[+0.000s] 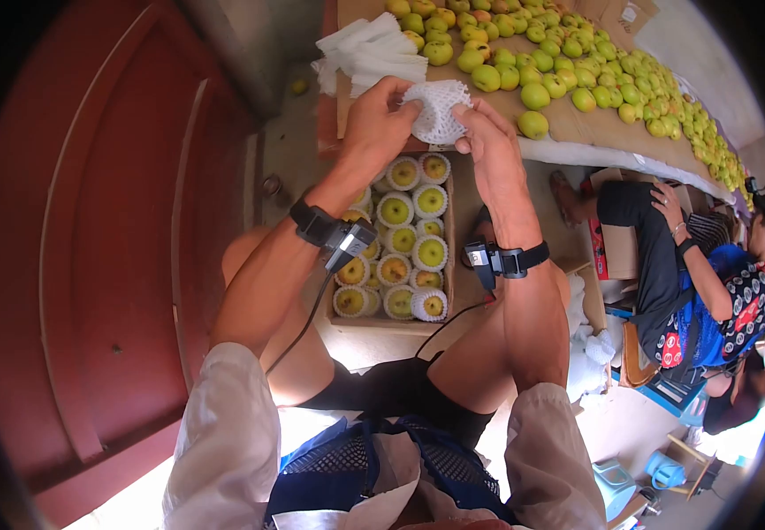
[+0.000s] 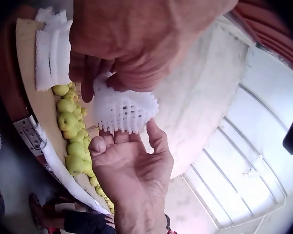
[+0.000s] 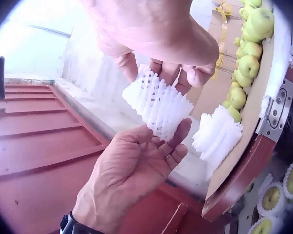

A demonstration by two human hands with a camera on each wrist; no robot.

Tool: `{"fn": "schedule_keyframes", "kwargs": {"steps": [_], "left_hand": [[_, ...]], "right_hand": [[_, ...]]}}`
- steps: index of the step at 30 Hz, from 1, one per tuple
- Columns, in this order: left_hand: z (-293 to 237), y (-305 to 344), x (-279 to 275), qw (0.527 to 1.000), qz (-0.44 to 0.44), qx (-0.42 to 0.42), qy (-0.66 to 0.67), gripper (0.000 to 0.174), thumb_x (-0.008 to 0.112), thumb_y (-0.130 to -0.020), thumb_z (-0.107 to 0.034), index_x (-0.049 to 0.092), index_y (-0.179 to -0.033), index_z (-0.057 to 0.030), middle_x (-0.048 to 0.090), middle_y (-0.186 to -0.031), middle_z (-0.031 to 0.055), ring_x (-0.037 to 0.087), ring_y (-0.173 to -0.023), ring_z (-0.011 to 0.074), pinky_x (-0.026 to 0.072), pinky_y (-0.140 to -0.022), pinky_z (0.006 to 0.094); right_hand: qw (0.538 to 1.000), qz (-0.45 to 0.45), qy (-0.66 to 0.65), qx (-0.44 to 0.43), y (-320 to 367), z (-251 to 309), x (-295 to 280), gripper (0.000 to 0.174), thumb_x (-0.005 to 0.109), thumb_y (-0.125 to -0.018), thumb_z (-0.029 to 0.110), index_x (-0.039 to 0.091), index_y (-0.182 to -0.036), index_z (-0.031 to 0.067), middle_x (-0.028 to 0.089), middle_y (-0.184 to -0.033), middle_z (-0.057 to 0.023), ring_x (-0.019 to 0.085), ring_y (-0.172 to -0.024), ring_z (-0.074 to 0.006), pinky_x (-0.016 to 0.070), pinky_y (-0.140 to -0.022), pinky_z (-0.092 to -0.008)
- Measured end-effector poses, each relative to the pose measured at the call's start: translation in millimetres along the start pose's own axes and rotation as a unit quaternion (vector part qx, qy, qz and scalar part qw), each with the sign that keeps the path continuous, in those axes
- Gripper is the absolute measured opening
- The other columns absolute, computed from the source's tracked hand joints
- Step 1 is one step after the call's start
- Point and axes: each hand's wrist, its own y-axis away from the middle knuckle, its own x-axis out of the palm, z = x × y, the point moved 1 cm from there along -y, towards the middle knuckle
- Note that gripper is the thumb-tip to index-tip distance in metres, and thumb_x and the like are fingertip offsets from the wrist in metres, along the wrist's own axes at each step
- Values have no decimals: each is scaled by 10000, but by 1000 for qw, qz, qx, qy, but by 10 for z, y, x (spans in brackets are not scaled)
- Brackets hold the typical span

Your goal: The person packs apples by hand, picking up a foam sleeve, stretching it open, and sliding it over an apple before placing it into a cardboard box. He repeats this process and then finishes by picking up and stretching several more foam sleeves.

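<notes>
A white foam fruit net [image 1: 438,112] is held up in front of the table's edge, between both hands. My left hand [image 1: 378,122] pinches its left side with thumb and fingers. On the other side my right hand [image 1: 494,150] grips the rim, the thumb in front and fingers behind. In the left wrist view the net [image 2: 127,111] spreads between the hands, its mesh gaps showing; whether it holds a fruit I cannot tell. Below the hands stands a box [image 1: 449,265] of apples [image 1: 395,210] in the same kind of nets.
Many loose yellow-green apples [image 1: 534,95] cover the cardboard-topped table [image 1: 524,157]. A stack of white foam nets [image 1: 369,53] lies at its left corner. A red door [image 1: 117,247] stands to the left. Another person [image 1: 709,274] sits at the right.
</notes>
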Motion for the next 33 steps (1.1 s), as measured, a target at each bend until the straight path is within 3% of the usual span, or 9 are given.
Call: {"fn": "schedule_keyframes", "kwargs": {"steps": [4,7,10,13,15,18,24,29,33], "left_hand": [[-67,19,-57,1000,-11,18,-14,244,633,-949,-86,655,-1176,-1,729,-1061,99,672,-941,133,529,-793,288],[-307,122,-104,993,2,-1,-120,269,634,-932,-99,659,-1192,-34,739,-1022,126,692,-902,144,536,-775,298],[-244,145,-105,985,-10,68,-160,282,630,-928,-121,665,-1202,-68,738,-971,141,698,-848,148,538,-759,308],[-208,124,-112,985,5,62,-164,306,628,-932,-138,653,-1221,-39,733,-1043,122,692,-897,159,534,-786,311],[-201,81,-88,997,73,-25,11,347,638,-941,-189,634,-1249,-29,716,-1118,104,678,-969,169,526,-841,324],[-213,59,-95,959,151,-127,203,423,648,-963,-273,596,-1300,-23,677,-1216,83,646,-1074,183,508,-924,348],[-253,-44,-209,871,206,-226,385,472,643,-999,-385,572,-1338,-64,647,-1256,71,629,-1126,192,501,-973,372],[-260,-78,-131,866,192,-246,391,479,623,-1016,-404,565,-1322,-40,654,-1231,69,648,-1093,203,525,-912,358],[-290,-120,-96,837,214,-266,427,421,587,-1037,-387,577,-1272,-38,652,-1106,49,636,-1005,182,514,-872,340]], "right_hand": [[999,19,4,48,1,-4,71,157,684,-927,206,695,-1023,83,650,-951,57,507,-822,-28,332,-629,-206],[996,24,-32,81,-3,29,108,160,669,-937,199,679,-1048,84,664,-968,40,532,-829,-41,347,-628,-213],[993,23,-76,83,-60,-29,51,175,635,-950,196,650,-1084,84,678,-1004,12,565,-850,-73,371,-639,-239],[987,59,-123,89,-81,-21,28,197,595,-961,200,620,-1112,75,680,-1050,-23,590,-879,-115,390,-655,-268],[980,79,-154,98,-139,-62,-20,210,574,-964,206,604,-1118,66,677,-1078,-42,598,-896,-141,399,-666,-284],[972,89,-182,121,-155,-24,-48,235,562,-963,204,580,-1139,50,664,-1084,-60,600,-904,-167,406,-669,-290],[944,152,-260,136,-276,-38,-233,328,535,-969,199,555,-1213,-19,647,-1040,-119,626,-958,-245,510,-837,-370],[968,107,-181,139,-231,50,-168,233,561,-970,238,582,-1138,78,645,-1010,-23,591,-839,-131,398,-563,-264],[966,148,-156,144,-306,104,-197,240,551,-987,253,595,-1120,59,673,-964,-36,615,-766,-122,385,-502,-233]]}}
